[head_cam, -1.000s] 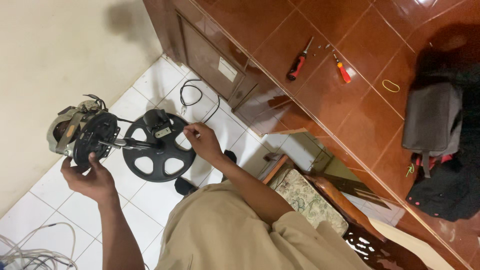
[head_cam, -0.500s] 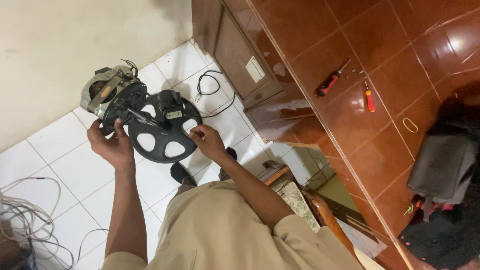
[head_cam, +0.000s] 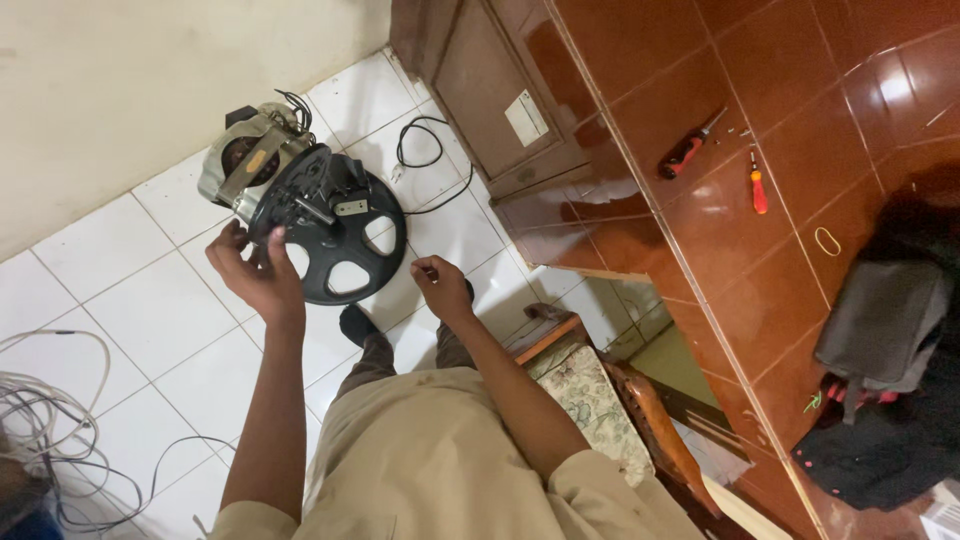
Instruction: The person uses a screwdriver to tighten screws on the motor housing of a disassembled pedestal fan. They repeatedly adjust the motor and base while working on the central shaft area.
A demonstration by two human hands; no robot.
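Head view: left hand (head_cam: pixel 262 275) curls loosely on the black pulley wheel's (head_cam: pixel 335 240) rim, motor (head_cam: pixel 245 160) attached on white floor tiles; right hand (head_cam: pixel 440 288) pinches something tiny nearby. Screwdrivers (head_cam: pixel 690 148) lie untouched, well apart.

two screwdrivers (head_cam: pixel 688 150) on red tiles, grey bag (head_cam: pixel 880 325), tangled white cables (head_cam: pixel 50 420), floral cushion (head_cam: pixel 595 410)

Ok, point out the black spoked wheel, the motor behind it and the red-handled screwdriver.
black spoked wheel (head_cam: pixel 345 262): head view, lower spoke.
motor (head_cam: pixel 240 165): head view, metal housing.
red-handled screwdriver (head_cam: pixel 682 152): head view, red handle.
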